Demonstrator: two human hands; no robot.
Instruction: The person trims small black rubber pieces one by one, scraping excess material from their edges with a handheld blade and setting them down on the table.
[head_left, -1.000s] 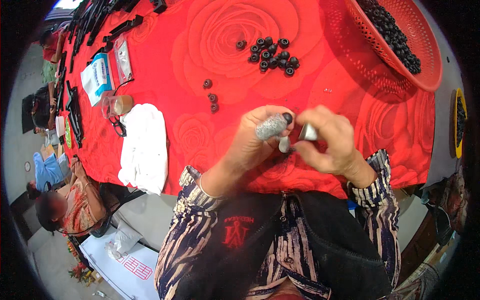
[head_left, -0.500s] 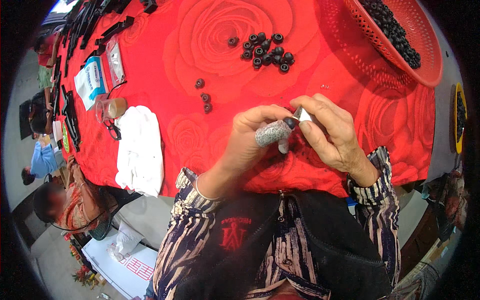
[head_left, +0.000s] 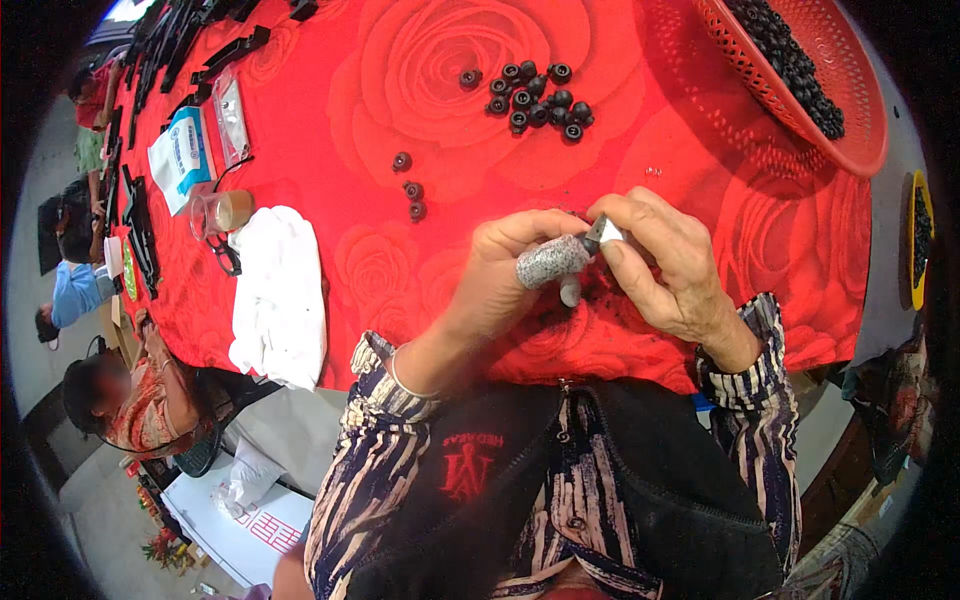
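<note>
My left hand pinches a small round black part, with grey speckled sleeves covering two of its digits. Most of that part is hidden by the sleeve and fingertips. From the other side, my right hand grips a small pointed metal blade between thumb and fingers, its tip against or very close to the black part. Dark crumbs lie on the red cloth under both hands. Beyond them sits a cluster of similar round black parts, and three more form a short line nearer my left hand.
A red perforated basket full of black parts stands far right, with a yellow-rimmed tray beyond the table. To the left are a white cloth, a cup, a packet and black strips. Another person sits at left.
The black part has gone mostly out of sight between the fingers and blade, where more of it showed before. Both hands stay almost in place.
</note>
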